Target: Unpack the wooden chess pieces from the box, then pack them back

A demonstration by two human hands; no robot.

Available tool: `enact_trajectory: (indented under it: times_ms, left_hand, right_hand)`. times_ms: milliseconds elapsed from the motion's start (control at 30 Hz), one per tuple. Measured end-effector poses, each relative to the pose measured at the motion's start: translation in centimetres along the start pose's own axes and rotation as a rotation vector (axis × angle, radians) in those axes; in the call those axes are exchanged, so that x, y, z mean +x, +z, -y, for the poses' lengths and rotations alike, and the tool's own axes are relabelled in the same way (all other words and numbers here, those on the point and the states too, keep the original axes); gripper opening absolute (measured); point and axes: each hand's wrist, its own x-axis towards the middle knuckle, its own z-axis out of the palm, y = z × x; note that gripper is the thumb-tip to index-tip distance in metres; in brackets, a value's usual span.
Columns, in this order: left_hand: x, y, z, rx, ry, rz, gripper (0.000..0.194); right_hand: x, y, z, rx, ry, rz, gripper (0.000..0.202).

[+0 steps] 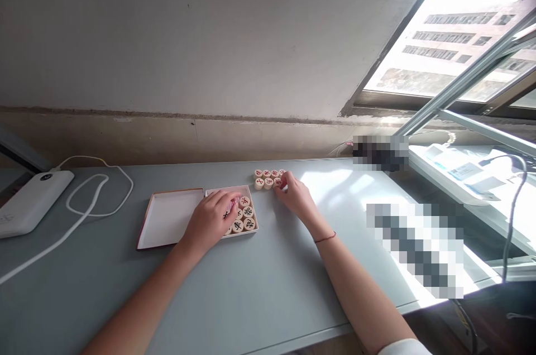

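**Left hand [211, 212] at the box [248, 192], right hand [296, 196] by the little rows [268, 182]**

Closest of all is the grey table [251, 293], with two bare arms reaching over it; a white sleeve [404, 348] shows on the right arm, and a thin red string [325, 238] goes round that wrist. A bit farther on, the white box sits open; its lid [171, 218] lies flat just beside it, on the left; round pieces [249, 224] are inside, most with black marks and one at the back with a red mark. The left hand is over the box with its fingers bent down – I cannot tell if it is gripping a piece, as the hand hides part of the inside.

Past the box, to the right, are the little rows; four round pieces make the back row and three make the front one, all with red marks. The right hand has its thumb and finger by the last piece in front – I cannot tell if they pinch it.

Far to the left is a white power bank [36, 201] near a white cord [62, 240]; behind everything are a wall [188, 53] and a bright window [419, 99].
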Motion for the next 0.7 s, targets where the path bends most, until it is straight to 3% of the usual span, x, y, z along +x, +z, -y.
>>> enact_trajectory:
  times_ms: [200, 333, 533, 700]
  left_hand:
    - [0.0, 0.0, 0.0, -0.021, -0.007, 0.041, 0.022]
    - [-0.1, 0.4, 0.1, 0.012, -0.052, 0.054, 0.02]
    - [-0.1, 1.6, -0.3, 0.303, -0.152, 0.041, 0.023]
    - [0.1, 2.3, -0.7, 0.335, -0.169, 0.125, 0.028]
  right_hand:
    - [-0.1, -0.1, 0.3, -0.023, -0.012, -0.016, 0.008]
    - [-0.6, -0.6, 1.7, 0.045, -0.043, -0.057, 0.011]
    - [-2.0, 0.5, 5.0, 0.231, -0.185, 0.097, 0.022]
    - [-2.3, 1.3, 5.4, 0.232, -0.231, 0.097, 0.022]
